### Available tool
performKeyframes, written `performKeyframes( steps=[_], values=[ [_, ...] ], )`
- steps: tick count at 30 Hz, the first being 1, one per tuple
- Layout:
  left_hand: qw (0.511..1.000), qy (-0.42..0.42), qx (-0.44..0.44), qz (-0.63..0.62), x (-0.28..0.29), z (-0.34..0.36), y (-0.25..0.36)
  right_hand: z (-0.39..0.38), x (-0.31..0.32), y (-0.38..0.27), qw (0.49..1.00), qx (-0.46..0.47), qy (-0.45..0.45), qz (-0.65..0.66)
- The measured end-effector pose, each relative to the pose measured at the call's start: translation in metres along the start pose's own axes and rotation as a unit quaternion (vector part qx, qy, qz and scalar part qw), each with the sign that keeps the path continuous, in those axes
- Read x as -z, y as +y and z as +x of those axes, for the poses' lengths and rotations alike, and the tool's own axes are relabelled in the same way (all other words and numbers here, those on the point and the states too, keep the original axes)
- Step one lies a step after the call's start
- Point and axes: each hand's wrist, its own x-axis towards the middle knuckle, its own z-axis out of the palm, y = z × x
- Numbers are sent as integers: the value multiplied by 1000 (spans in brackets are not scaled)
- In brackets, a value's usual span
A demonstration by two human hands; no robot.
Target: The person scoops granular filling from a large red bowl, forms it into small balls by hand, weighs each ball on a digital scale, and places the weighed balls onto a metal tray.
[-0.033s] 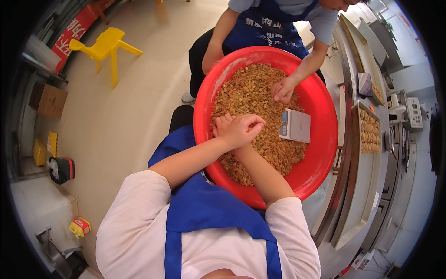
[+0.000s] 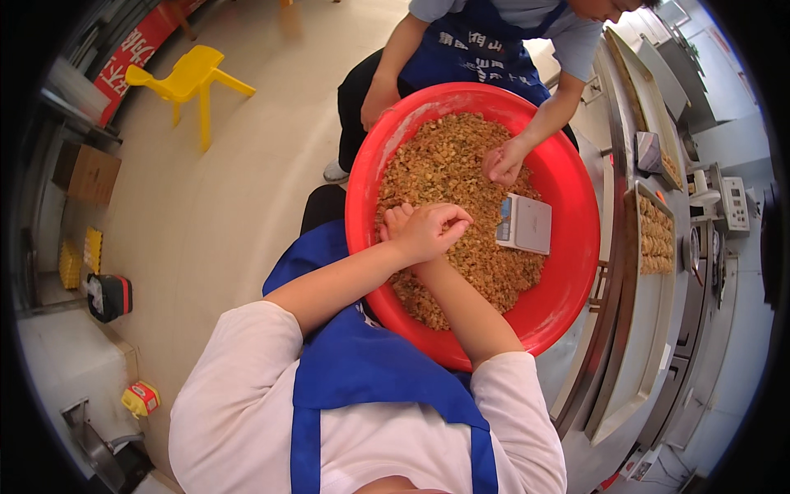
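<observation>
Leftmost, the right hand (image 2: 396, 220) lies crossed beneath the curled left hand (image 2: 430, 230); I can't tell whether either grip pinches anything. Crumbly mixture (image 2: 448, 169) fills the red basin's (image 2: 566, 284) middle. It seems a resting step; working the mixture would call for uncrossed wrists.

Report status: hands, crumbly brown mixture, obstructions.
Left hand crossed over right hand, within round red plastic basin. Crumbly brown mixture spread beneath. Pale rectangular scale, co-worker's bare hand also inside.
</observation>
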Motion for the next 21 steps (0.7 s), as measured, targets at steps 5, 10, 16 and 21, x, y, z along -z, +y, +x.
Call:
performKeyframes(
  steps=[5,10,16,21],
  values=[
    [972,67,177,-141,-2,8,2,5,-9,15,999,-13,-4,31],
    [919,230,157,-277,9,11,-9,22,25,-40,992,-14,-20,-122],
    [932,248,81,-253,-5,17,-11,66,46,39,953,23,177,-244],
    [978,111,107,-138,-6,12,1,84,64,60,952,42,64,-297]
  ],
)
